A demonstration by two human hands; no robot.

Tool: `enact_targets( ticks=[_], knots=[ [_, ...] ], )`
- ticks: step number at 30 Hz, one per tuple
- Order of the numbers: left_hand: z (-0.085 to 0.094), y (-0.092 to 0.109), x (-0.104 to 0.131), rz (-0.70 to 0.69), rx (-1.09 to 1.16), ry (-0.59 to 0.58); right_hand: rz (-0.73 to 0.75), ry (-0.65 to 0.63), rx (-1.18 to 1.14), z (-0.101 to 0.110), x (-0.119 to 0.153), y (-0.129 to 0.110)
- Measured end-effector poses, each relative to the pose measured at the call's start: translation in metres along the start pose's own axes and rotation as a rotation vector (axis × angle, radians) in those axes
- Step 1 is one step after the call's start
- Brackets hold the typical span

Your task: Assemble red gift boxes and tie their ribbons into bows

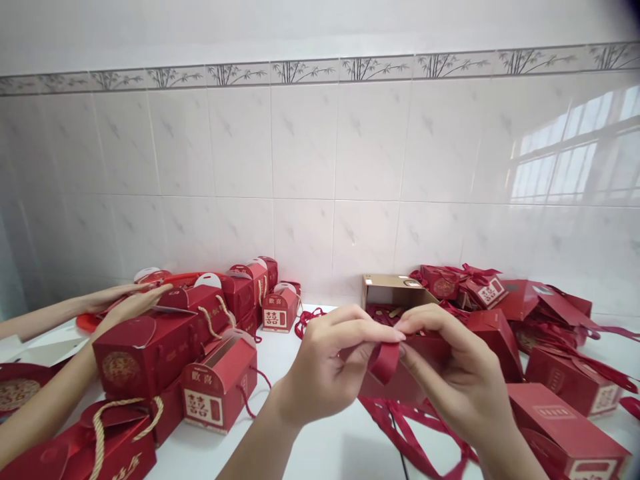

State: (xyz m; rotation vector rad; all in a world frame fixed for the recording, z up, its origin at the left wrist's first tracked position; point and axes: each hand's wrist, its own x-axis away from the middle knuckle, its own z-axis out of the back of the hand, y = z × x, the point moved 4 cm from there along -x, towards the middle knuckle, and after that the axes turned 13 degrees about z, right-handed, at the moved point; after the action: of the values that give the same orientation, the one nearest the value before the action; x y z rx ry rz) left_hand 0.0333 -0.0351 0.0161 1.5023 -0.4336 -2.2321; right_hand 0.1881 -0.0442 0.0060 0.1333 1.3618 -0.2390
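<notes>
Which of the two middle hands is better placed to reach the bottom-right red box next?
Probably the right hand: it is nearer the red box, with the left hand farther across. Both hold the red ribbon.

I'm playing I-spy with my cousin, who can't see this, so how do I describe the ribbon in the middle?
Find the tiled wall, then the white table below it, with red boxes left and right. In the middle, the left hand and right hand meet, a shiny dark-red ribbon looped between them. Ribbons at the right lie on boxes; this one is held up.
</notes>
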Motion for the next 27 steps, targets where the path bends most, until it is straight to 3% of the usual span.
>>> enact_targets(
  ticks=[7, 18, 24, 27],
  knots=[
    [-0.0059, -0.0063, -0.0006, 0.000, 0.036, 0.035, 0.004, -0.036, 0.008, -0.0013, -0.0003, 0.0013],
    [0.0026, -0.0036, 0.0007, 0.152, -0.076, 0.009, -0.177, -0.083, -0.116, -0.0088, 0.0027, 0.0083],
    [-0.0003, -0.0038, 0.0039, 0.217, -0.067, 0.054, -0.161, 0.000, -0.141, -0.0075, 0.0010, 0.0056],
    [-0.0025, -0.0044, 0.0039, 0.232, -0.033, 0.061, -0.236, 0.037, -0.136, -0.0074, 0.0020, 0.0066]
  ],
)
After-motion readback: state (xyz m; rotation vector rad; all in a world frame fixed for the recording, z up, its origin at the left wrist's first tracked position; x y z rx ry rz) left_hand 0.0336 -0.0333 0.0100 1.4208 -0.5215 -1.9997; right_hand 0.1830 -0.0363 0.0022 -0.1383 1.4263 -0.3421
